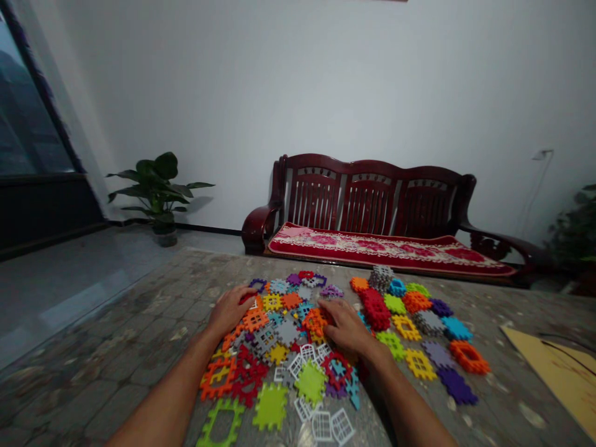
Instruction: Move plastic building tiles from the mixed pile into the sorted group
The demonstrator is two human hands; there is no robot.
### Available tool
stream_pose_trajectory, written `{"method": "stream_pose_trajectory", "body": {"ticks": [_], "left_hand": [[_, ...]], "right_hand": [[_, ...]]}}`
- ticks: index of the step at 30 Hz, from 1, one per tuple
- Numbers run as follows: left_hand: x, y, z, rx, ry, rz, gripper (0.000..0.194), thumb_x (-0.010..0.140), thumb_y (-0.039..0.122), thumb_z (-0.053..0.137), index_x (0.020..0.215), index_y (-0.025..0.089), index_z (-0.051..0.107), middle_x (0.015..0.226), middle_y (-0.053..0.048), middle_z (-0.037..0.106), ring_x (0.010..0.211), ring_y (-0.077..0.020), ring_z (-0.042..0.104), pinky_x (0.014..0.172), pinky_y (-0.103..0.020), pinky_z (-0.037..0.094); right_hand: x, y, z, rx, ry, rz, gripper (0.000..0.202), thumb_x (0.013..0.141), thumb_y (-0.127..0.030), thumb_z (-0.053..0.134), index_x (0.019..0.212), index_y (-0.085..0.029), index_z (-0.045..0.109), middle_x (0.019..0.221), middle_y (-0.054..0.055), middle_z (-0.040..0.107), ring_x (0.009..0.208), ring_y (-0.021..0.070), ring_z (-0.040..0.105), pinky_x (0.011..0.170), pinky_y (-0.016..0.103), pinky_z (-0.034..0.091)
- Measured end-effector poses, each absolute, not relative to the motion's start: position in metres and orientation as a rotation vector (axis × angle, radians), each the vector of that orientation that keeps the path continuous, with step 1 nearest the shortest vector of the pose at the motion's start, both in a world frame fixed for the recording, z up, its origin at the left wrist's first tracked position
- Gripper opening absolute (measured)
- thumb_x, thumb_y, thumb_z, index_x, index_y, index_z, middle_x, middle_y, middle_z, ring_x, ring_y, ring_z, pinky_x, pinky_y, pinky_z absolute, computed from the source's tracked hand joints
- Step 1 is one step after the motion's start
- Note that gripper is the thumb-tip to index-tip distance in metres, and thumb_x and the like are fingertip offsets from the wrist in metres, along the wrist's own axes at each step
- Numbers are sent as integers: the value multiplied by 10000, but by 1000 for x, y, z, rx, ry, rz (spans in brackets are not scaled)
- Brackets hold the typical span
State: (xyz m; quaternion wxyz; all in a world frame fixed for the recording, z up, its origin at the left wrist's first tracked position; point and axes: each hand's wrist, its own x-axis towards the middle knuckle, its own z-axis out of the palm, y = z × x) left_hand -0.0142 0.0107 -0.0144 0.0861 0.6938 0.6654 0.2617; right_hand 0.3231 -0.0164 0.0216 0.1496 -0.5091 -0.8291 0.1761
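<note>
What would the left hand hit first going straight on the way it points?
Left hand, going straight: probably the dark blue frame piece just ahead. Depth is unclear; it might pass above.

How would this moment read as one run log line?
left hand: at left edge of jumbled pieces | right hand: at orange piece | right side: stacked pieces | behind: wooden bench

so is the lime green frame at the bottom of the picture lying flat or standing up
Lying flat: the lime green frame rests on the tabletop, whose grey surface shows through its opening.
</note>
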Motion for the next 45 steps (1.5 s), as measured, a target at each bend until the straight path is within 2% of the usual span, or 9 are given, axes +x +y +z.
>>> {"method": "stream_pose_trajectory", "body": {"ticks": [6,17,26,32,38,45], "left_hand": [[-12,8,-9,2077,1994,752,421,854,403,451,1131,232,717,1353,-79,616,1247,-275,558,1084,-434,387],[-15,11,-10,2085,1989,728,460,844,431,434,1133,216,721,1360,-97,611,1229,-298,574,1065,-452,407],[-19,16,-17,2097,1965,771,477,844,469,420,1122,222,719,1292,-79,660,1185,-272,603,1036,-408,438],[-20,17,-18,2090,1963,756,511,825,484,417,1128,205,719,1335,-112,626,1208,-292,588,1056,-434,419],[-24,21,-21,2090,1954,758,518,830,511,419,1135,218,718,1327,-102,631,1202,-302,591,1043,-435,434],[-27,22,-25,2093,1941,791,497,822,524,448,1105,231,733,1293,-91,655,1178,-300,605,1027,-428,450]], "right_hand": [[321,-20,24,-1399,-2320,450,694,709,-221,624,1394,-195,515,1306,104,600,1205,271,496,1059,398,361],[362,-9,46,-1204,-2095,336,557,758,-138,614,1304,-243,583,1313,65,623,1221,254,545,1073,444,396],[487,14,56,-1499,-2048,232,584,714,-126,603,1288,-234,606,1306,67,633,1215,273,569,1066,459,413],[555,28,42,-1707,-1978,164,617,664,-98,599,1272,-201,615,1266,88,662,1158,282,616,1024,437,460],[577,32,40,-1795,-1959,126,581,630,-99,631,1197,-220,665,1227,72,685,1133,294,630,1013,443,468],[573,29,45,-1856,-1996,84,538,666,-63,571,1177,-195,679,1243,74,678,1156,284,617,1029,416,454]]}}
